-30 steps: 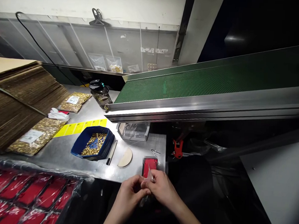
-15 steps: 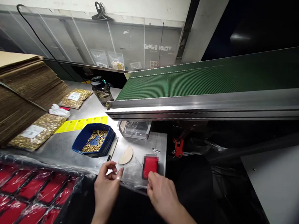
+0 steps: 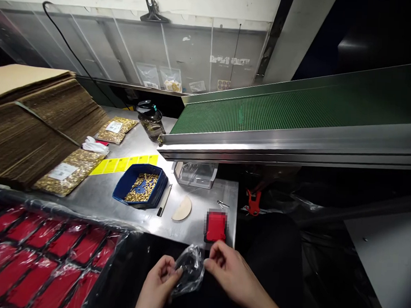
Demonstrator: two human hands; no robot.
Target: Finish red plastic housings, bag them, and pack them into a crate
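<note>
The left hand [image 3: 159,282] is pinching a clear plastic bag [image 3: 190,272] between thumb and bent fingers; the bag is being held to the near left of the red case [image 3: 216,226], which is lying on the table [image 3: 195,227]. The right hand [image 3: 232,271] is reaching in just nearer than the case, fingers bent toward the thumb at the bag's edge; whether it is gripping the film, I cannot tell.
</note>
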